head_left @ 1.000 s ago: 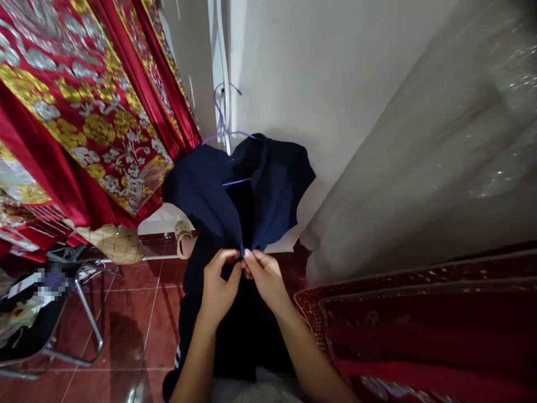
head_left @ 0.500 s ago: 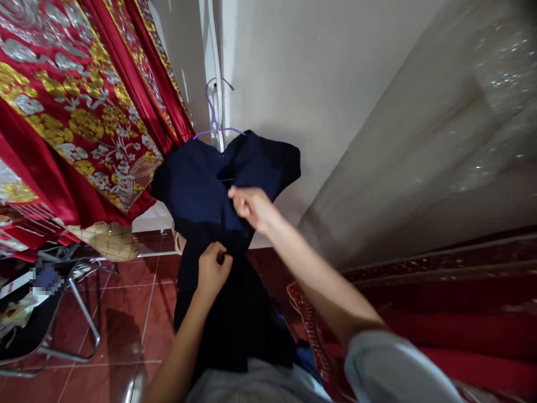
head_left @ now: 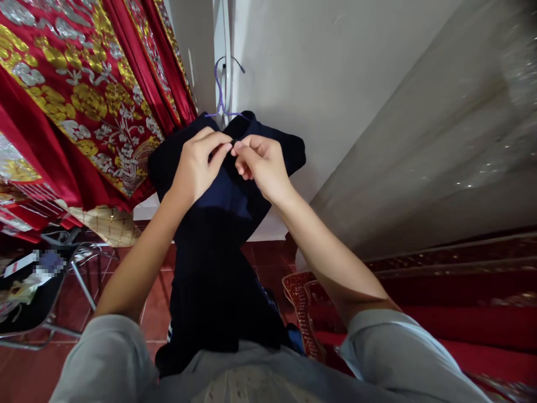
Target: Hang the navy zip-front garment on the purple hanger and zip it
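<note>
A dark navy garment hangs on a purple wire hanger hooked on the white wall's corner. Both my hands are raised to its neckline. My left hand pinches the left edge of the front opening near the collar, fingers closed on the cloth. My right hand pinches the right edge, and the fingertips of both hands meet at the middle. The rest of the garment hangs down to the bottom of the view between my grey sleeves.
Red fabric with gold and silver embroidery hangs at the left. A metal-framed chair with items on it stands at the lower left on red floor tiles. A sheer sequinned cloth drapes at the right over red embroidered fabric.
Both hands have moved up from the garment's mid front to its neckline: the right hand rose first, the left hand followed. The front opening is now closed further up.
</note>
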`<state>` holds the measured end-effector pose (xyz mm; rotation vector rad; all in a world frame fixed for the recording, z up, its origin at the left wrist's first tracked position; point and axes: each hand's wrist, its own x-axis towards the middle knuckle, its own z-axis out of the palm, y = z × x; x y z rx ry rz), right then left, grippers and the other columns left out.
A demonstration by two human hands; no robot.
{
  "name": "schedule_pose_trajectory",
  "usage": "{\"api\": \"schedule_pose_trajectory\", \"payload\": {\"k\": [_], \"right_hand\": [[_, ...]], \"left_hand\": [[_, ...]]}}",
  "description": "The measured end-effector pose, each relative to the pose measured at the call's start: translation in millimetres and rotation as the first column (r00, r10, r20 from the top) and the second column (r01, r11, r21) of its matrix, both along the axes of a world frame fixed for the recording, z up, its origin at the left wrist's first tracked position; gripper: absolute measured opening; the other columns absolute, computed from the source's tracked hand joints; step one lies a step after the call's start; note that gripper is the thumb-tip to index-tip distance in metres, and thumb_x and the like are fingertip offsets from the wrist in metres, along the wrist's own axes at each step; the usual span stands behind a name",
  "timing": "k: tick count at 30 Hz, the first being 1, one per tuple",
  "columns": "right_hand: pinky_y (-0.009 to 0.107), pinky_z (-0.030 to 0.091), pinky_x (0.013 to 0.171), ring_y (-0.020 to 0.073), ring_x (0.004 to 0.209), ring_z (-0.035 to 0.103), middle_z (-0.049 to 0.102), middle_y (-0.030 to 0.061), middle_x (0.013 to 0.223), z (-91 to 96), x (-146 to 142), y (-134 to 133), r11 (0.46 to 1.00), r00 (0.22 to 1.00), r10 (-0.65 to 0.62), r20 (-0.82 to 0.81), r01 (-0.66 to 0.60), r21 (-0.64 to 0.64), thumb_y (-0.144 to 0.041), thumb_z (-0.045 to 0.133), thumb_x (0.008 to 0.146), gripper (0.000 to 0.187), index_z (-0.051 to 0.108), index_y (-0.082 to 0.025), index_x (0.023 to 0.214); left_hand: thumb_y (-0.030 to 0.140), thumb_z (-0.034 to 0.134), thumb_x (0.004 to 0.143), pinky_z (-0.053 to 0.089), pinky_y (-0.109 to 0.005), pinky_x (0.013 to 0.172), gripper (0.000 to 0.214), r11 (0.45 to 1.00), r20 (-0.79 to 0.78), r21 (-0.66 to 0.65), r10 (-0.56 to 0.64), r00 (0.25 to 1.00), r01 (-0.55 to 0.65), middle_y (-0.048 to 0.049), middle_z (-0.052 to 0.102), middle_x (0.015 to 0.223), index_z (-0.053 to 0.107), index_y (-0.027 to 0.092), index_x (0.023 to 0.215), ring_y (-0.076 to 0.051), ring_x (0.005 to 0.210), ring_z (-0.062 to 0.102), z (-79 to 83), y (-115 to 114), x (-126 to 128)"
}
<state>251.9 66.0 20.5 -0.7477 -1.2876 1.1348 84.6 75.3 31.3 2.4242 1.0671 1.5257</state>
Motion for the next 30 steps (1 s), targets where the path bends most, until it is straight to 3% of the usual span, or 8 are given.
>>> {"api": "schedule_pose_trajectory", "payload": {"k": [6,9,13,16,19,21,25,30], "right_hand": [[0.029,0.04,0.067,0.0145,0.064,0.048,0.055,0.0018,0.07,-53.0,-13.4,30.2,0.938,0.845,-0.311,0.435,0.2,0.283,-0.027,0.061,0.092,0.021,0.052,-0.021,0.074],[0.031,0.035,0.066,0.0157,0.065,0.048,0.058,0.0042,0.072,-107.7,-25.5,28.0,0.983,0.709,-0.18,0.682,0.1,0.155,-0.023,0.056,0.091,0.018,0.051,-0.02,0.074],[0.028,0.033,0.063,0.0131,0.06,0.047,0.055,-0.0005,0.065,-145.4,-20.8,12.0,0.995,0.739,-0.054,0.671,-0.018,0.1,-0.03,0.05,0.092,0.022,0.05,-0.021,0.073],[0.026,0.034,0.059,0.0109,0.058,0.045,0.049,-0.0027,0.062,-138.4,-4.5,6.2,0.984,0.812,0.12,0.571,-0.173,0.04,-0.03,0.049,0.088,0.021,0.047,-0.021,0.07],[0.026,0.037,0.059,0.0116,0.058,0.048,0.052,-0.002,0.063,-116.8,10.1,4.9,0.947,0.759,0.276,0.59,-0.318,-0.034,-0.029,0.05,0.087,0.019,0.051,-0.02,0.071],[0.03,0.043,0.066,0.016,0.067,0.056,0.058,0.0017,0.067,-101.8,14.1,2.7,0.955,0.634,0.175,0.754,-0.295,0.026,-0.031,0.055,0.09,0.021,0.055,-0.019,0.072],[0.046,0.048,0.094,0.0309,0.106,0.062,0.068,0.015,0.107,-84.5,3.5,-6.6,0.925,0.489,-0.042,0.871,-0.311,0.219,-0.045,0.069,0.089,0.034,0.064,-0.014,0.103],[0.04,0.05,0.103,0.0258,0.114,0.062,0.067,0.0116,0.12,-73.1,-17.5,-27.7,0.804,0.663,0.48,0.575,-0.594,0.014,-0.051,0.064,0.091,0.043,0.062,-0.016,0.114]], "left_hand": [[0.025,0.071,0.097,0.05,-0.033,0.091,0.014,0.996,0.024,0.065,0.063,0.998,-0.064,-0.0027,0.062,0.088,0.064,0.018,0.087,-0.02,0.094,0.065,3.2,12.7,-1.3],[0.014,0.069,0.097,0.046,-0.026,0.088,0.009,0.956,0.187,0.184,0.196,0.963,-0.23,0.0008,0.062,0.088,0.063,0.016,0.091,-0.012,0.089,0.059,21.4,26.0,-33.1],[0.008,0.056,0.101,0.043,-0.022,0.075,0.013,0.856,0.361,0.079,0.454,0.815,-0.511,0.0055,0.057,0.076,0.06,0.013,0.09,-0.008,0.072,0.052,8.0,49.1,-101.9],[0.0,0.056,0.091,0.045,-0.025,0.078,0.022,0.838,-0.028,-0.233,0.502,0.864,-0.494,0.005,0.055,0.065,0.058,0.016,0.075,-0.012,0.072,0.055,-41.7,45.4,-140.2],[0.006,0.061,0.082,0.046,-0.025,0.067,0.026,0.79,-0.348,-0.507,0.179,0.92,-0.346,0.0045,0.051,0.051,0.056,0.018,0.059,-0.015,0.061,0.054,-91.6,20.6,-149.8],[0.013,0.067,0.081,0.046,-0.025,0.062,0.022,0.764,-0.379,-0.593,0.013,0.925,-0.254,0.0032,0.057,0.052,0.061,0.016,0.059,-0.015,0.058,0.057,-108.6,1.4,-140.9],[0.041,0.062,0.095,0.055,-0.029,0.076,0.028,0.786,-0.259,-0.616,-0.13,0.957,-0.06,-0.0036,0.075,0.085,0.075,0.016,0.089,-0.02,0.081,0.069,-90.7,-23.3,-97.3],[0.051,0.052,0.103,0.053,-0.037,0.103,0.039,0.927,0.125,-0.316,-0.167,0.978,0.199,-0.0091,0.073,0.118,0.071,0.019,0.116,-0.023,0.113,0.068,-46.7,-24.0,-39.9]]}}
